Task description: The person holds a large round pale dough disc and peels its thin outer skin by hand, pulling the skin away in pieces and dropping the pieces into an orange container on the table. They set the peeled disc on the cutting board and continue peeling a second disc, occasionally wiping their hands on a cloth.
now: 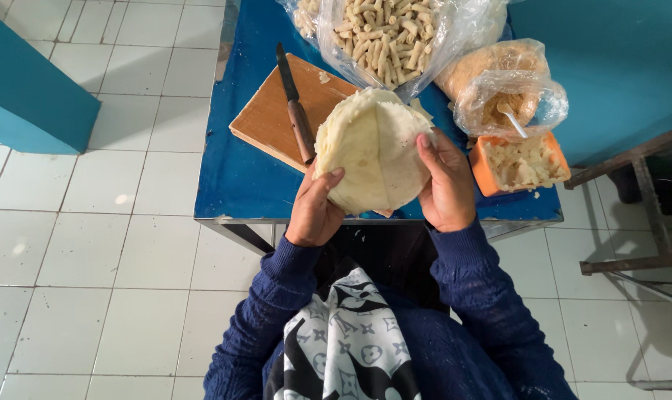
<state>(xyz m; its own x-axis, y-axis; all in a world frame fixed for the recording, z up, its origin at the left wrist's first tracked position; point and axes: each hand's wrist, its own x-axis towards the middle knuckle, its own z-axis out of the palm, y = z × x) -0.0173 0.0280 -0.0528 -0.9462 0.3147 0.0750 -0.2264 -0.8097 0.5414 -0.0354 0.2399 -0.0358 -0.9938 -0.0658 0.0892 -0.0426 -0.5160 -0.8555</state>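
Your left hand (313, 211) and right hand (445, 184) both gripping a stack of pale round floppy dough sheets (373, 148) between them, above the blue tabletop (239, 178), brown-handled knife (295, 104) just beyond your left hand

Looks like a small food-preparation spot, perhaps a home kitchen or a snack-making corner. Shown by a blue-covered surface (239, 178) on a metal frame, crowded with a wooden cutting board (276, 115) and a knife (296, 107), a clear bag of short rolled pastry sticks (384, 33), a bag of crumbs (499, 81) and an orange tub of filling (521, 163). White tiled floor (91, 222) underneath, teal-painted walls (617, 67) around.
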